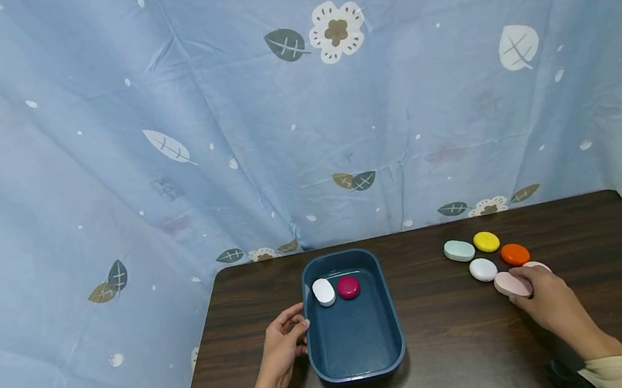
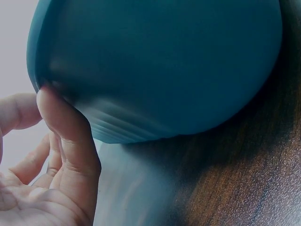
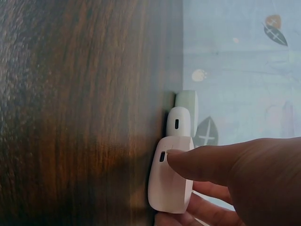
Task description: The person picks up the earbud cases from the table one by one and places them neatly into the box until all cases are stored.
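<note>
A left hand point(image 1: 282, 354) rests relaxed fingers against a blue tray point(image 1: 386, 317) on the counter point(image 1: 466, 345), seemingly steadying it, while the right hand point(image 1: 547, 299) pinches a pale pink earbud case point(image 1: 510, 284) among other cases

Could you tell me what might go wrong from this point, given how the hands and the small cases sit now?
The right hand pinches the pink case close beside the white case; lifting it might nudge that neighbour. The left hand only touches the blue tray at its rim with fingertips, so the tray could slide if a case is dropped in.
</note>
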Tool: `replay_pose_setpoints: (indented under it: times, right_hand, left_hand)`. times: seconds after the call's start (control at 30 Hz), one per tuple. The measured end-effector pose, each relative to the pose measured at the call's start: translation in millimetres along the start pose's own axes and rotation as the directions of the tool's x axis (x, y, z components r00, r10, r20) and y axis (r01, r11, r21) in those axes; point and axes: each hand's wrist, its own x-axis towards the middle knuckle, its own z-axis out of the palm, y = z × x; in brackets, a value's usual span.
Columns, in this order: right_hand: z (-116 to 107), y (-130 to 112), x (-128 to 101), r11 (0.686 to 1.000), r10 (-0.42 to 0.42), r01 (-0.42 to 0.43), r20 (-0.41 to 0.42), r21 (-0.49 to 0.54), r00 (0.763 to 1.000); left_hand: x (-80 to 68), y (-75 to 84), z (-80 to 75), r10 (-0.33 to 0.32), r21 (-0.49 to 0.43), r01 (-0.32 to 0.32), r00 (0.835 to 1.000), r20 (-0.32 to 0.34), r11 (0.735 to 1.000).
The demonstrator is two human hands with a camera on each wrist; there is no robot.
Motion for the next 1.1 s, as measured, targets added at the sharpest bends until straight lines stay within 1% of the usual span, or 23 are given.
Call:
replay_pose_setpoints:
  times: [0.17, 0.4, 0.63, 0.7, 0.9, 1.1]
  right_hand:
    - [1, -1, -1, 1.000, 0.021, -0.021, 0.009, 0.000, 1.000]
    - [2, -4, -5, 1.000, 0.020, -0.020, 0.001, -0.003, 1.000]
    - [1, -9, -9, 0.999, 0.045, -0.045, 0.015, 0.002, 0.999]
    - [0, -10, -9, 0.999, 0.034, -0.034, 0.005, 0.006, 0.999]
    - [-2, -20, -10, 0.999, -0.048, 0.049, -0.066, 0.012, 0.997]
    - [-7, -35, -8, 0.995, -0.090, 0.092, -0.062, 0.031, 0.994]
  left_hand:
    - [-0.4, -1.0, -0.6, 0.008, 0.004, -0.008, 1.000, 0.005, 1.000]
    - [-1.6, -1.2, -3.0, -0.001, 0.007, 0.001, 1.000, 0.009, 1.000]
    - [-2.8, -1.4, -2.9, -0.005, -0.004, 0.005, 1.000, 0.004, 1.000]
    - [-2.8, -1.0, -2.6, -0.005, -0.005, 0.005, 1.000, 0.004, 1.000]
    - [-2.6, 0.1, -3.6, -0.017, 0.009, 0.017, 1.000, 0.006, 1.000]
    - [-2.5, 0.5, -3.8, -0.023, 0.008, 0.023, 1.000, 0.006, 1.000]
